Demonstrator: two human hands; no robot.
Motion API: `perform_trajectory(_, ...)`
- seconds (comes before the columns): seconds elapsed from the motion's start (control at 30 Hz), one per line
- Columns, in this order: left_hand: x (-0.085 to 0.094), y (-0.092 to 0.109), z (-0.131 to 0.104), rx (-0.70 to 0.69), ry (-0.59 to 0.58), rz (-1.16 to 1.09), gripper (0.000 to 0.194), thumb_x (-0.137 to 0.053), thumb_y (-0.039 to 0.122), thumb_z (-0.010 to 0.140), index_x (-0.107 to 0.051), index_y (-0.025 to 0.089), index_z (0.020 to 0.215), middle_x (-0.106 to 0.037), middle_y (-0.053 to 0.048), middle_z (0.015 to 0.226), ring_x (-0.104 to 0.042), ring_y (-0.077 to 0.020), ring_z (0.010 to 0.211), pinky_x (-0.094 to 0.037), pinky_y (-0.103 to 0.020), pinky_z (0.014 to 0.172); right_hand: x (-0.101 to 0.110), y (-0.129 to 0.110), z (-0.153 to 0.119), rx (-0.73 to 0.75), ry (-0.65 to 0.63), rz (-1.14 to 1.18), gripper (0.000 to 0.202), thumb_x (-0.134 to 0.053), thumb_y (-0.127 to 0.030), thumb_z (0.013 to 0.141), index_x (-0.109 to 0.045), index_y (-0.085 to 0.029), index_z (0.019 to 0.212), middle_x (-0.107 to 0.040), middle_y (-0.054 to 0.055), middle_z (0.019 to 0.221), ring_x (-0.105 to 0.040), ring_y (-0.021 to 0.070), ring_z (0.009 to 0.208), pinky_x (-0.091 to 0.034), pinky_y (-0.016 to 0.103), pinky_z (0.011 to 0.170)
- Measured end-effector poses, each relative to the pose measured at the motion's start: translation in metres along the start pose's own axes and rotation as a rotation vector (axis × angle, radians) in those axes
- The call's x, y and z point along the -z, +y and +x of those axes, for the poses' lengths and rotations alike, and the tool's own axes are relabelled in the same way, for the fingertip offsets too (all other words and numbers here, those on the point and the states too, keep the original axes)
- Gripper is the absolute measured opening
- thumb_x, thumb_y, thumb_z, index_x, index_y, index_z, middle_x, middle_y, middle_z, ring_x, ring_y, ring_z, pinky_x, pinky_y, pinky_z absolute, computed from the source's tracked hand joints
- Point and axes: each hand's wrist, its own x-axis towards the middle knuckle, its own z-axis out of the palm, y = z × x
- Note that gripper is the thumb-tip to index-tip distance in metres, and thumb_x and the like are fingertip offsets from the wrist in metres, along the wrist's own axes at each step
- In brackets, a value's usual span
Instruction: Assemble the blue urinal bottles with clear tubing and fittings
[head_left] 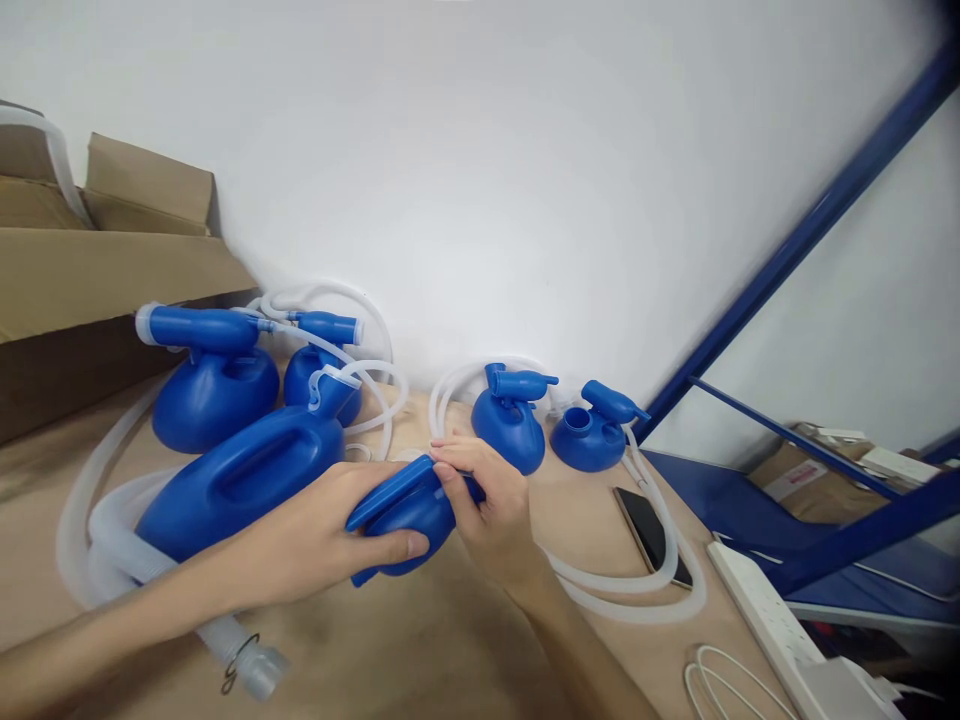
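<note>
A small blue plastic cup-shaped piece (401, 515) is held between both hands above the wooden table (420, 650). My left hand (315, 535) wraps it from the left, thumb along its underside. My right hand (487, 500) grips its right end, fingers curled over the top edge. A large blue jug with a handle (240, 475) lies just left of my left hand. Two small blue funnel pieces (510, 420) (592, 430) stand behind my right hand, joined to clear tubing (637, 590).
Two more blue bottles (214, 385) (319, 365) with white hoses stand at the back left beside a cardboard box (97, 270). A phone (651, 532) lies right of my hands. A white power strip (772, 630) and a blue shelf frame (810, 225) stand at the right.
</note>
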Motion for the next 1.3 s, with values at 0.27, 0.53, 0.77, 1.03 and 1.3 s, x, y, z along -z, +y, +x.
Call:
perform_trajectory(0.27, -0.009, -0.006, 0.005, -0.024, 0.098, 0.09, 0.029, -0.066, 0.046, 0.092, -0.06, 0.019, 0.082, -0.062, 0.004, 0.071, -0.058, -0.0119, 0.058, -0.043, -0.022, 0.056, -0.009, 0.0, -0.005, -0.217, 0.086, 0.025, 0.019, -0.052, -0.022, 0.104, -0.065, -0.023, 0.091, -0.08, 0.007, 0.096, -0.077, 0.023, 0.105, -0.061, 0.037, 0.091)
perform_trajectory(0.53, -0.003, -0.005, 0.005, 0.05, 0.135, 0.065, 0.036, -0.067, 0.055, 0.091, -0.066, 0.02, 0.089, -0.064, 0.003, 0.07, -0.059, -0.0142, 0.06, -0.045, -0.023, 0.056, 0.013, 0.01, 0.001, -0.45, -0.014, 0.357, 0.037, -0.056, -0.043, 0.106, -0.052, -0.027, 0.138, -0.075, 0.008, 0.124, -0.068, 0.0221, 0.125, -0.053, 0.04, 0.11)
perform_trajectory(0.77, 0.013, -0.011, 0.003, 0.167, 0.165, -0.256, 0.044, -0.084, 0.045, 0.077, -0.073, 0.027, 0.116, -0.077, -0.002, 0.092, -0.073, -0.028, 0.088, -0.061, -0.033, 0.072, 0.036, 0.033, 0.0, -0.36, -0.504, 0.122, 0.078, -0.07, -0.066, 0.089, -0.046, -0.027, 0.152, -0.055, 0.011, 0.154, -0.053, 0.0316, 0.141, -0.045, 0.048, 0.117)
perform_trajectory(1.03, 0.006, -0.017, 0.015, 0.382, 0.448, -0.843, 0.062, -0.072, 0.056, 0.086, -0.063, 0.022, 0.137, -0.073, -0.007, 0.081, -0.072, -0.0219, 0.069, -0.049, -0.021, 0.045, 0.016, 0.034, -0.009, -0.103, -0.225, -0.097, 0.091, -0.062, -0.078, 0.087, -0.037, -0.021, 0.154, -0.07, 0.015, 0.123, -0.072, 0.0283, 0.095, -0.06, 0.042, 0.082)
perform_trajectory(1.3, 0.001, -0.012, 0.006, 0.266, 0.094, -0.621, 0.076, -0.063, 0.073, 0.085, -0.056, 0.031, 0.148, -0.069, -0.003, 0.075, -0.059, -0.0146, 0.053, -0.036, -0.018, 0.038, 0.022, 0.036, -0.01, 0.397, -0.077, -0.285, 0.074, -0.045, -0.059, 0.104, -0.032, -0.016, 0.163, -0.076, 0.018, 0.111, -0.075, 0.031, 0.086, -0.059, 0.04, 0.073)
